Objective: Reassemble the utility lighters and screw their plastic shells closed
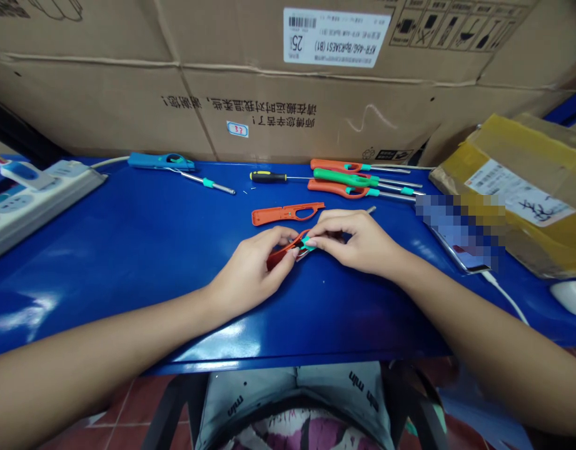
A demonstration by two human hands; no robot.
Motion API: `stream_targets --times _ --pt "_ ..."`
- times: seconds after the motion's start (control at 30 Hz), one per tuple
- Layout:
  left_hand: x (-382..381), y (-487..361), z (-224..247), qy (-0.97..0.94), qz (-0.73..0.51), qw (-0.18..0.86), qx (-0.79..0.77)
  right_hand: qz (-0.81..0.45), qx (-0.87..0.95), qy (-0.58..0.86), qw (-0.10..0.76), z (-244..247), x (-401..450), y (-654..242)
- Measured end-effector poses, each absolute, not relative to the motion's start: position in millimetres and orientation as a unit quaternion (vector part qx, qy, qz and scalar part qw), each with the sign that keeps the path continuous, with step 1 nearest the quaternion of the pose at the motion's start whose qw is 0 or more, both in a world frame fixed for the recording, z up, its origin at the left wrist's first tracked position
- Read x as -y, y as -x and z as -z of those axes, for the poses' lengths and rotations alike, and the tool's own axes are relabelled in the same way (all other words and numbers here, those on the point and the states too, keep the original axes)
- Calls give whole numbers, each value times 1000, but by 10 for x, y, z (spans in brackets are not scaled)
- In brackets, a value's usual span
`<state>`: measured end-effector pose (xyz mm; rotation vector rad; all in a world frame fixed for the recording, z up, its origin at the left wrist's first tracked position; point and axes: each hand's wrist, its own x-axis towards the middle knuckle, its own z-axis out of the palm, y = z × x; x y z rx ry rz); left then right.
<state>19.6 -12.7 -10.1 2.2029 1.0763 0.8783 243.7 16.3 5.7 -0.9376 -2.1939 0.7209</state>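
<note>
My left hand point(252, 269) is closed around an orange lighter half-shell point(279, 255), held above the blue table. Thumb and fingers of my right hand point(356, 240) pinch a small teal piece point(308, 242) at the shell's right end, where a dark part and thin metal also show. A metal tube tip pokes out beyond my right hand. Just behind the hands lies a loose orange half-shell point(288, 214) with an oval trigger opening. My right palm hides part of what is held.
A screwdriver point(269, 177), small screws, orange and green lighters point(346, 177) and a blue lighter point(161, 162) lie behind. A power strip point(39, 197) stands left; a phone point(456, 244), taped box point(526, 194) and white mouse point(570, 297) are right. Large cardboard point(250, 81) backs the blue table point(128, 269).
</note>
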Motion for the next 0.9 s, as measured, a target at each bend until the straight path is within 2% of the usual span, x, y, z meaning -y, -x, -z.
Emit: stream_targets --times 0.17,0.37,0.67,0.77,0.9 --pt "134 -197 92 -810 -332 273 -400 -268 837 344 330 -70 -156 -2439" --pt "131 -211 81 -785 -341 309 -414 -188 866 318 338 -87 -125 -2448" --pt "96 -198 91 -788 -351 296 -410 -203 854 349 327 -99 -104 -2420" --pt "109 -197 111 -768 -348 336 -421 -219 845 353 336 -91 -116 -2420" --pt "126 -213 141 -703 -343 442 -440 -241 832 371 336 -80 -129 -2414"
